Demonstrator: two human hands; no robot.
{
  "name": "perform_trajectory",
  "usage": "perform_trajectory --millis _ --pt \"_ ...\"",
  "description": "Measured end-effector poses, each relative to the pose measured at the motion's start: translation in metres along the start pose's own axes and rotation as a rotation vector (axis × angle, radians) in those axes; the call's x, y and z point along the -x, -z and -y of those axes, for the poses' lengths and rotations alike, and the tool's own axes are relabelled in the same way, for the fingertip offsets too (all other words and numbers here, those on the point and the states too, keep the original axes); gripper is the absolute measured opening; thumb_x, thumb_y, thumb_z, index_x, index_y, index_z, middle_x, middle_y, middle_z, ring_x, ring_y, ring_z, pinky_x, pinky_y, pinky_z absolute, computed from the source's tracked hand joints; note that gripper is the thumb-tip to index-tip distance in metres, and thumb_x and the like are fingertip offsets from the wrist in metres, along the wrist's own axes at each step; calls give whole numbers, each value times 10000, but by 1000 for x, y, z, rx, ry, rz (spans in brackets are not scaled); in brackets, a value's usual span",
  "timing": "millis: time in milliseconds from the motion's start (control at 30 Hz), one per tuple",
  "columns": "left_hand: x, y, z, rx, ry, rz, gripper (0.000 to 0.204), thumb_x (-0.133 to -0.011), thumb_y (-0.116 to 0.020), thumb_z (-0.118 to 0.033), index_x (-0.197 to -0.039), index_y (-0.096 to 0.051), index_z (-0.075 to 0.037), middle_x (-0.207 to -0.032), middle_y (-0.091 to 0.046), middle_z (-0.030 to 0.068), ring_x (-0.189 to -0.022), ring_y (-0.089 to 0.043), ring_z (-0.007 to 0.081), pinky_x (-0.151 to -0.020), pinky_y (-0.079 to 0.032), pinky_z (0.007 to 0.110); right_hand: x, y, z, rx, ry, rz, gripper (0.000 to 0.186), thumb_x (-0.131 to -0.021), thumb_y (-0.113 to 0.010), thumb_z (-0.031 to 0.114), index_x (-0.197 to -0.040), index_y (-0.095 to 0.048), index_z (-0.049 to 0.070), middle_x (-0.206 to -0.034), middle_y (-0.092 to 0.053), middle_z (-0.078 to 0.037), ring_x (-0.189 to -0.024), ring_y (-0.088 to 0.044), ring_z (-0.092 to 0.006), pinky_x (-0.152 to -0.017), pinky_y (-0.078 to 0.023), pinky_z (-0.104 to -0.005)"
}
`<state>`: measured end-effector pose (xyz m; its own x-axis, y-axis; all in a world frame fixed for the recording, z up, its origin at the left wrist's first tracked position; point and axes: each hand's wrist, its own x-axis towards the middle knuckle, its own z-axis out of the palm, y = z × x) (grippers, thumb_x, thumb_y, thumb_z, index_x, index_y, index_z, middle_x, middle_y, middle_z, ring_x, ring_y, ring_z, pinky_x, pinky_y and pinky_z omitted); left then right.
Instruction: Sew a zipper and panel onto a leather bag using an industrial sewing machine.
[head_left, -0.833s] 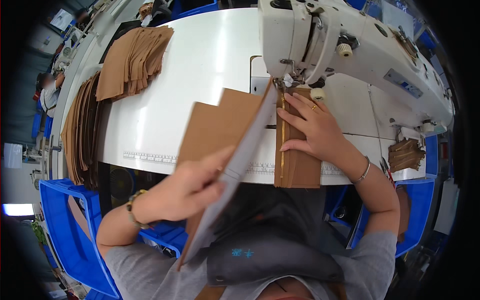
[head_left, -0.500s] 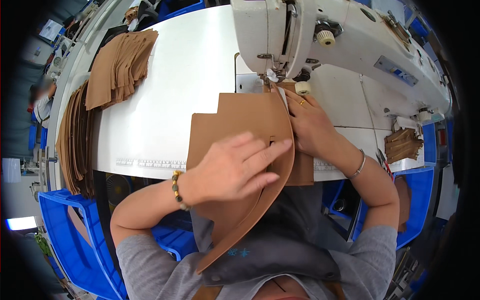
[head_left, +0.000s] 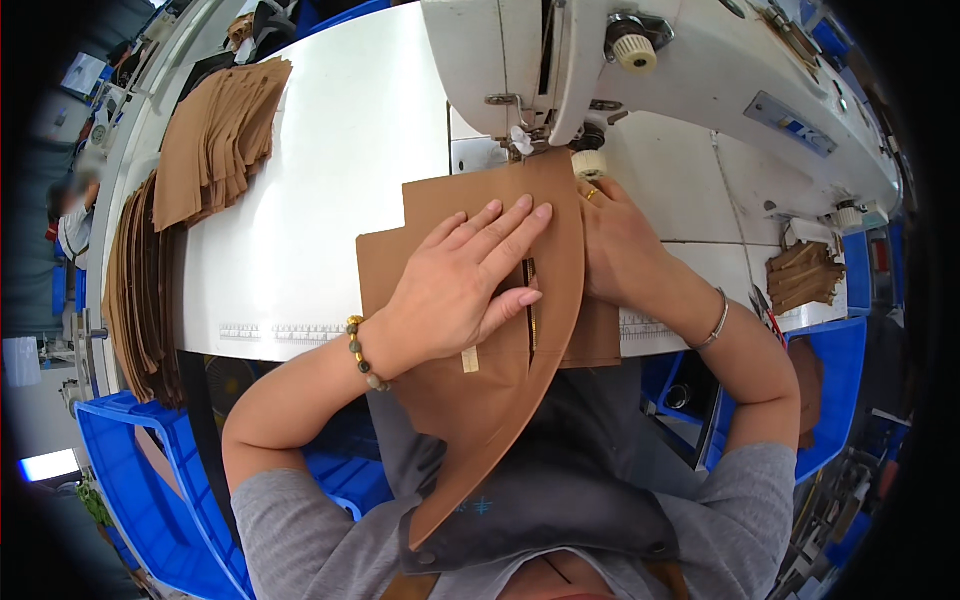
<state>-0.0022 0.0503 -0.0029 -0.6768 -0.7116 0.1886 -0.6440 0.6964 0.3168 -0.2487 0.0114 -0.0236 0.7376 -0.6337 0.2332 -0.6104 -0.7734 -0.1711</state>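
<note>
A large brown leather-like panel (head_left: pixel 440 270) lies on the white sewing table, its top edge at the needle area of a white sewing machine (head_left: pixel 520 125). A dark slot with a gold-toothed zipper (head_left: pixel 532 320) runs down it, and a small pale strip (head_left: pixel 470 360) shows nearby. My left hand (head_left: pixel 460 270) is open and flat on the panel, fingers stretched toward the machine. My right hand (head_left: pixel 615 235) is at the panel's right edge, below the machine's white knob; the panel covers most of its fingers. Under it shows another brown piece (head_left: pixel 597 335). The panel's lower tip hangs over my apron.
Stacks of brown pieces (head_left: pixel 215 140) stand at the left of the table. A small bundle of brown strips (head_left: pixel 803 275) lies at the right, near red-handled scissors (head_left: pixel 770 312). Blue bins (head_left: pixel 150 490) flank the table. A printed ruler (head_left: pixel 270 331) runs along the front edge.
My left hand has come down flat and moved up the panel. The panel's raised right side now lies flatter, its top edge nearer the needle. My right hand stays beside it, its fingers more covered.
</note>
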Motion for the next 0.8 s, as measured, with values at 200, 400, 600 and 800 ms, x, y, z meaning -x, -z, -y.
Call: perform_trajectory --millis 200,400,600,800 --pt "-15 -2 9 104 47 -81 742 -1009 -589 -493 -1580 -406 -55 -1586 -469 184 -1451 -457 396 -1198 -361 526 1 -1 0 9 15 -23 576 -839 -758 322 -1345 -649 69 -1410 -605 -158 -1352 -533 -350 -1187 -336 -587" --pt "-12 -4 15 2 -59 -66 731 -998 -639 -423 -1555 -412 -7 -1508 -533 198 -1402 -492 398 -1190 -373 520 3 -4 -3 -13 25 -47 577 -837 -758 315 -1346 -639 70 -1396 -616 -160 -1335 -552 -352 -1185 -331 -594" --pt "-14 -8 21 121 27 -119 620 -1027 -607 -345 -1515 -462 8 -1469 -554 232 -1420 -468 418 -1195 -377 496 3 -4 -2 -16 16 -59 561 -838 -760 310 -1331 -639 71 -1398 -616 -161 -1340 -552 -343 -1186 -333 -588" --pt "-19 -7 29 121 15 -128 555 -1043 -580 -291 -1496 -481 14 -1454 -567 228 -1415 -475 417 -1188 -391 476 3 -2 -2 27 8 -9 601 -817 -779 302 -1344 -634 53 -1401 -611 -168 -1347 -546 -342 -1191 -329 -584"
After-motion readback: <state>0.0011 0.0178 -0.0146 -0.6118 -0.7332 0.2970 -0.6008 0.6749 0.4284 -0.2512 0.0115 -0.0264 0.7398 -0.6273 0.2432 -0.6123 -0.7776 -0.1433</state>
